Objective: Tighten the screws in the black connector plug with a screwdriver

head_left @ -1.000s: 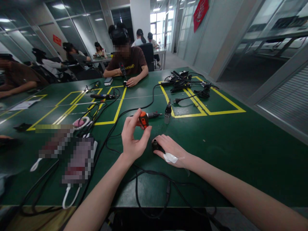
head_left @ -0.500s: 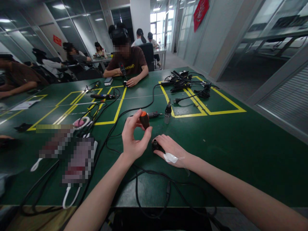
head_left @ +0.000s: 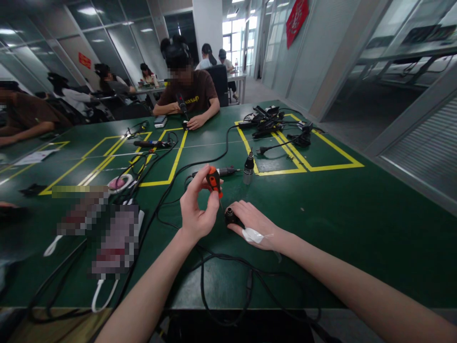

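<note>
My left hand (head_left: 198, 207) pinches the orange-and-black handle of a screwdriver (head_left: 213, 180) between fingers and thumb. Its thin shaft points down toward a small black part with a round metal neck (head_left: 230, 216). That part is held on the tabletop by my right hand (head_left: 250, 221), whose fingers and thumb close around it; a white patch is taped near the wrist. Whether the screwdriver's tip touches the part I cannot tell. Just beyond, an upright black conical piece with a clear lower section (head_left: 249, 167) stands beside a dark corded tool (head_left: 226, 172), partly behind my left hand.
Black cables (head_left: 228, 257) loop across the green table (head_left: 339, 228) in front of me. Two blurred phone-like devices (head_left: 116, 238) lie left, near a tape roll (head_left: 120, 183). A heap of black corded items (head_left: 266, 119) sits back right. Opposite, a co-worker (head_left: 193, 90) handles a tool.
The screwdriver handle has turned in my left hand, so more of its orange side shows. My left thumb has shifted slightly left. My right hand and the black part stay in place.
</note>
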Demonstrator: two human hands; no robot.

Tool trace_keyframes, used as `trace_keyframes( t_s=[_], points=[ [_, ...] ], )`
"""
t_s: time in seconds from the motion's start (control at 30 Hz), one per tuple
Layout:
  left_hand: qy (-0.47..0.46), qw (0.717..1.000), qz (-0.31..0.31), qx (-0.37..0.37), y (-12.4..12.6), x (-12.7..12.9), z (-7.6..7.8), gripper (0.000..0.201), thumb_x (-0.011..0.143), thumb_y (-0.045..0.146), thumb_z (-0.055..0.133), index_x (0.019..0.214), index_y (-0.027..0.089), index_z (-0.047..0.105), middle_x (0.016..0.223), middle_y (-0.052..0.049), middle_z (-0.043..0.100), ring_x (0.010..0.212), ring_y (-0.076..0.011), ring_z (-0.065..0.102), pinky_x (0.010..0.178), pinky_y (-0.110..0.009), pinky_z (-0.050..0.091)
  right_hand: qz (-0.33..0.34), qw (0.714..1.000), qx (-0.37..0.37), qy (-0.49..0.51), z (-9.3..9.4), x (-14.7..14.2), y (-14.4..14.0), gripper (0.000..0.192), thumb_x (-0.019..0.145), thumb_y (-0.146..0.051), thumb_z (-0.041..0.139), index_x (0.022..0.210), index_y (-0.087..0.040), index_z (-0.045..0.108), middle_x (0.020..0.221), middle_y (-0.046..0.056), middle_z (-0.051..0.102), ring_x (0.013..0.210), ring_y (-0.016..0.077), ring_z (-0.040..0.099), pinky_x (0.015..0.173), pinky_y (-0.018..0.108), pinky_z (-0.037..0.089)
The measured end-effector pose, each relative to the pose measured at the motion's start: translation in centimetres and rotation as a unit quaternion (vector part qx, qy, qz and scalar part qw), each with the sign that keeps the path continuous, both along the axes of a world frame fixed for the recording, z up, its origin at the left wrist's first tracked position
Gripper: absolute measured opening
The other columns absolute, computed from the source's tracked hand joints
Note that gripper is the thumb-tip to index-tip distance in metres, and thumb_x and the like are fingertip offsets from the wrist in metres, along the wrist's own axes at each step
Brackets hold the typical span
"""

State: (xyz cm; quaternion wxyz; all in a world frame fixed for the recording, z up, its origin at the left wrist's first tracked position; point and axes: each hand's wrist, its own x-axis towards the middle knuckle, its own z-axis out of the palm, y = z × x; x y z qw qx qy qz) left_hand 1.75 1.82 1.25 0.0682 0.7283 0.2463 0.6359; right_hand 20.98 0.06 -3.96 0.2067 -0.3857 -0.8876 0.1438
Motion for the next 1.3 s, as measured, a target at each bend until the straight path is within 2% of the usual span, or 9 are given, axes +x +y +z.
trace_keyframes(
  t_s=[0.2,0.3,0.43,0.53,0.7,0.83,0.97,1.1,1.3],
  points=[
    [-0.031,0.999,0.024,-0.012,0.12,0.07,-0.14,0.06,0.095,0.018,0.074,0.152,0.029,0.056,0.129,-0.01,0.073,0.098,-0.0166,0.074,0.081,-0.026,0.066,-0.003,1.0,-0.002,0.005,-0.23,0.0,0.02,0.018,0.104,-0.029,0.065,0.119,-0.019,0.062,0.114,0.013,0.069,0.105,0.0295,0.063,0.09,0.045,0.052],
    [-0.031,0.999,0.017,-0.021,0.03,0.11,-0.06,0.06,0.099,0.019,0.071,0.155,0.029,0.053,0.122,-0.009,0.075,0.089,-0.0149,0.075,0.082,-0.028,0.067,0.0,1.0,-0.004,0.006,-0.07,0.07,-0.04,0.018,0.104,-0.028,0.065,0.119,-0.019,0.062,0.115,0.013,0.07,0.104,0.03,0.064,0.09,0.046,0.053],
    [-0.026,0.999,-0.028,-0.028,-0.23,0.18,0.1,0.058,0.105,0.022,0.062,0.16,0.03,0.045,0.108,-0.006,0.077,0.085,-0.0154,0.078,0.079,-0.03,0.069,-0.001,1.0,-0.007,-0.001,0.26,0.08,-0.11,0.017,0.105,-0.028,0.064,0.118,-0.018,0.062,0.114,0.014,0.07,0.103,0.0302,0.063,0.089,0.047,0.053],
    [-0.022,0.999,-0.039,-0.029,-0.24,0.2,0.09,0.054,0.105,0.023,0.061,0.158,0.03,0.047,0.111,-0.007,0.077,0.087,-0.0164,0.078,0.081,-0.031,0.068,-0.001,1.0,-0.007,-0.005,0.29,0.0,-0.09,0.018,0.105,-0.03,0.064,0.118,-0.018,0.063,0.114,0.014,0.07,0.103,0.0302,0.063,0.09,0.047,0.053],
    [-0.026,0.999,0.026,0.008,0.13,0.13,-0.05,0.059,0.095,0.024,0.076,0.151,0.03,0.056,0.122,-0.008,0.073,0.097,-0.0172,0.073,0.079,-0.026,0.064,-0.004,1.0,-0.001,-0.014,0.01,-0.07,0.02,0.019,0.104,-0.031,0.065,0.117,-0.017,0.063,0.114,0.014,0.07,0.103,0.0301,0.063,0.091,0.047,0.053],
    [-0.022,0.999,0.05,0.003,0.19,0.11,-0.11,0.06,0.096,0.023,0.075,0.153,0.028,0.056,0.119,-0.008,0.074,0.093,-0.0155,0.07,0.08,-0.025,0.062,0.001,1.0,0.005,-0.003,-0.06,0.06,0.04,0.017,0.104,-0.03,0.065,0.117,-0.018,0.063,0.113,0.013,0.069,0.102,0.0293,0.063,0.089,0.045,0.052],
    [-0.014,0.999,0.03,-0.005,-0.03,0.17,-0.01,0.061,0.102,0.025,0.066,0.16,0.028,0.047,0.118,-0.009,0.076,0.088,-0.0161,0.075,0.082,-0.029,0.066,-0.001,1.0,0.003,0.002,0.08,0.07,-0.01,0.016,0.104,-0.03,0.065,0.115,-0.019,0.063,0.114,0.013,0.07,0.101,0.0293,0.063,0.088,0.045,0.052],
    [-0.015,1.0,-0.007,-0.018,-0.1,0.18,0.04,0.054,0.106,0.025,0.06,0.158,0.029,0.049,0.124,-0.011,0.075,0.094,-0.0176,0.078,0.084,-0.03,0.067,0.002,1.0,0.002,-0.002,0.13,0.01,-0.02,0.016,0.104,-0.029,0.065,0.116,-0.019,0.063,0.115,0.014,0.07,0.102,0.0297,0.063,0.089,0.046,0.053],
    [-0.006,0.998,0.055,-0.004,0.26,0.0,-0.39,0.059,0.098,0.03,0.074,0.153,0.029,0.055,0.127,-0.01,0.073,0.1,-0.0182,0.071,0.081,-0.028,0.064,-0.003,1.0,0.003,0.0,-0.16,0.02,0.03,0.018,0.104,-0.031,0.066,0.117,-0.019,0.063,0.113,0.013,0.069,0.102,0.0297,0.063,0.089,0.046,0.052]
  ],
)
